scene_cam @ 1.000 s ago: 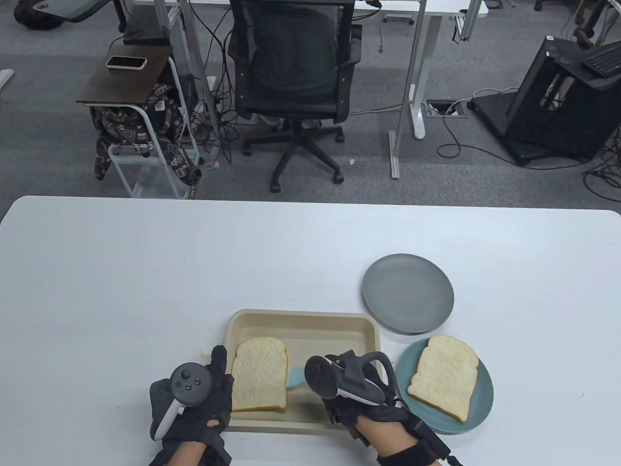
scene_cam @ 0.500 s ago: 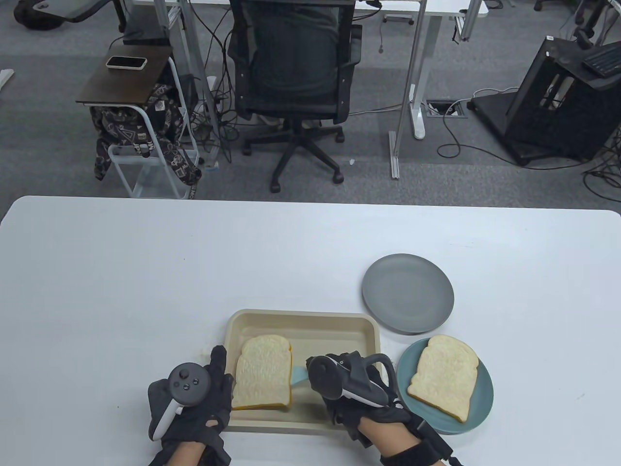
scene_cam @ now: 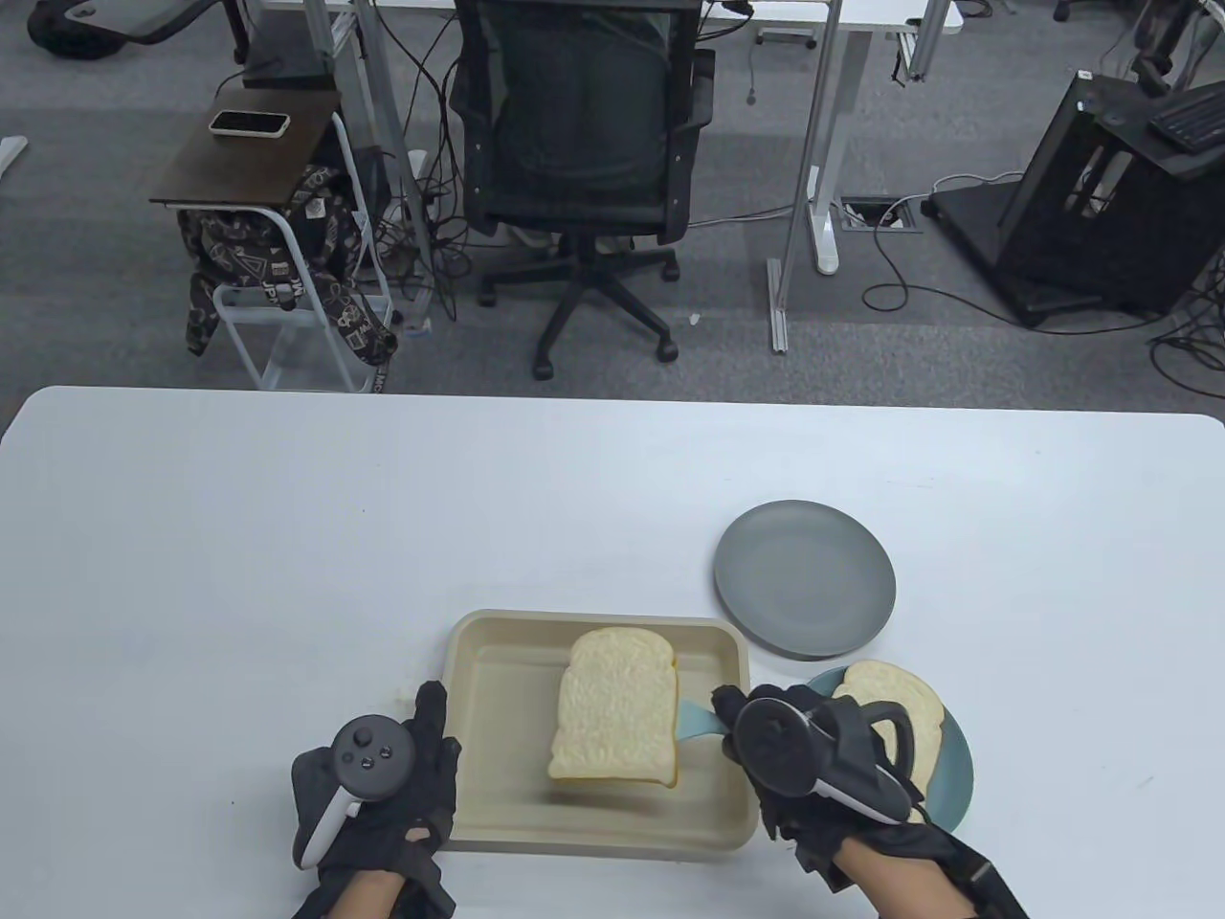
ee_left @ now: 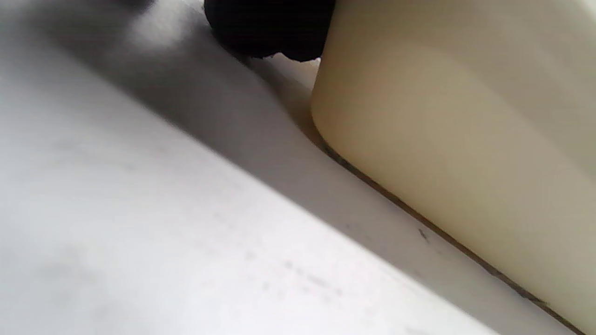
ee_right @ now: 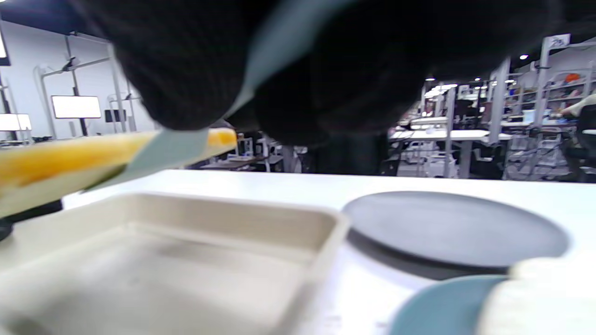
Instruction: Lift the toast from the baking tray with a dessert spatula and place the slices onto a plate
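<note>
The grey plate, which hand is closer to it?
Right. The right hand holds the spatula just below the grey plate; the left hand rests at the baking tray's far left side.

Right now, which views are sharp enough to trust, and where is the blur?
Table view: sharp, evenly lit. Left wrist view: soft, only the beige baking tray wall and its shadow. Right wrist view: the black-gloved right hand and yellow-crusted toast slice are blurred close up; the grey round plate reads clearer.

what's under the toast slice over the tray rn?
The light blue spatula carries the lifted toast slice; its blade runs under the right edge, the rest hidden. Right hand grips the handle. Below is the bare beige tray floor.
</note>
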`<act>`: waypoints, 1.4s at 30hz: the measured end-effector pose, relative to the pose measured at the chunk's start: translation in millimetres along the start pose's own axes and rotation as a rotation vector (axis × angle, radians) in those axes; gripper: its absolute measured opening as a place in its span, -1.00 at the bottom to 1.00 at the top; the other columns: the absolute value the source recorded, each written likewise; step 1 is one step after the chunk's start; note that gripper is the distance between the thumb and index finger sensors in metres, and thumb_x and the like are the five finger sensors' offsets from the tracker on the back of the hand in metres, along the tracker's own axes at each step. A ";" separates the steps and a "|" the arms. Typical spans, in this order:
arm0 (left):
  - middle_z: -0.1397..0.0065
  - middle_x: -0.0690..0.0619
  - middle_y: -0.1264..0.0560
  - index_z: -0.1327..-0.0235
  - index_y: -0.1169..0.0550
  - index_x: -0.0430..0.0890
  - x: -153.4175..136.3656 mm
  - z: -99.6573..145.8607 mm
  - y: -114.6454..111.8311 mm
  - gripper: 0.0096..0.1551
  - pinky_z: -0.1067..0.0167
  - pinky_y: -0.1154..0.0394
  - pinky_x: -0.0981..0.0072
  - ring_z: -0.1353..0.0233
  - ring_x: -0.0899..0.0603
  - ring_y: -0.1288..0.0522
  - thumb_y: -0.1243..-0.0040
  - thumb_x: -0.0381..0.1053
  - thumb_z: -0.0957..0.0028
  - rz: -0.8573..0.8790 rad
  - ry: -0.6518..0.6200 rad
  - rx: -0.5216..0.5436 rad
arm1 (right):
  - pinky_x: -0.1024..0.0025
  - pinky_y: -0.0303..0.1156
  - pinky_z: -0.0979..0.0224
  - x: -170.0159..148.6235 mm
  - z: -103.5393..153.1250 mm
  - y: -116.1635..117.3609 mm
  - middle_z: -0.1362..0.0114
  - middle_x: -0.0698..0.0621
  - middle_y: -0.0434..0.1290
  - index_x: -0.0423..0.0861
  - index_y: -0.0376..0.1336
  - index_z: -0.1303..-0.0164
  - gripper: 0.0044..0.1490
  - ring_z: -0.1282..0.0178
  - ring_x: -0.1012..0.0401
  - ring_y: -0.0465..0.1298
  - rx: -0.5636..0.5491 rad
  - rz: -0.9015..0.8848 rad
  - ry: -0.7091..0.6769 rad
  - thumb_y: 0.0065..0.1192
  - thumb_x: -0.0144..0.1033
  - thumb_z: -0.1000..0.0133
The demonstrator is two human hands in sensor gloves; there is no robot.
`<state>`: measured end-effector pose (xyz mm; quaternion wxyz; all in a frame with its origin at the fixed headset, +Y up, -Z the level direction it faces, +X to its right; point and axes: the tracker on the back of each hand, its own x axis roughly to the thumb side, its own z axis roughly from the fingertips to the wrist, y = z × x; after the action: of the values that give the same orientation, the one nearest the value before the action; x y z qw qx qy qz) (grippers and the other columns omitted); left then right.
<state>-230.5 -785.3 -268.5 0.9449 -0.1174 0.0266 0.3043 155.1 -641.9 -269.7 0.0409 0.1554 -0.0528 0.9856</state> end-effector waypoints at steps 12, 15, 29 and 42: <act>-0.40 0.03 -0.36 -0.69 0.06 0.00 0.0 0.0 0.0 -0.25 -0.50 0.14 -0.57 -0.36 -0.19 -0.37 0.11 0.07 -0.32 0.000 0.000 0.000 | 0.09 0.62 0.17 -103.2 45.2 -36.0 -0.04 -0.08 0.66 -0.03 0.47 -0.13 -0.40 0.22 0.02 0.66 -0.011 0.079 0.224 0.45 -0.16 0.15; -0.40 0.02 -0.36 -0.69 0.06 0.00 0.0 0.0 0.0 -0.25 -0.50 0.14 -0.57 -0.36 -0.19 -0.37 0.11 0.07 -0.32 0.000 0.000 0.000 | 0.09 0.62 0.18 -122.6 56.3 -33.5 -0.04 -0.08 0.67 -0.04 0.47 -0.13 -0.39 0.23 0.01 0.66 -0.002 0.096 0.280 0.45 -0.16 0.15; -0.40 0.03 -0.36 -0.69 0.06 0.00 -0.1 0.1 -0.2 -0.25 -0.50 0.14 -0.57 -0.36 -0.19 -0.37 0.11 0.07 -0.32 0.000 0.001 0.000 | 0.10 0.63 0.19 -148.6 77.8 3.9 -0.04 -0.08 0.66 -0.03 0.47 -0.13 -0.39 0.23 0.03 0.66 0.098 0.205 0.353 0.44 -0.15 0.15; -0.40 0.03 -0.36 -0.69 0.05 0.00 -0.2 0.0 0.0 -0.25 -0.50 0.15 -0.57 -0.36 -0.19 -0.37 0.11 0.07 -0.32 0.002 0.001 0.000 | 0.09 0.64 0.17 -138.9 71.4 -16.4 -0.05 -0.08 0.66 -0.03 0.47 -0.14 -0.38 0.21 0.02 0.67 0.223 0.337 0.399 0.46 -0.14 0.15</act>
<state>-230.7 -785.4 -268.5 0.9446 -0.1176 0.0270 0.3053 309.9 -642.9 -243.8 -0.1312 -0.0489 0.0400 0.9893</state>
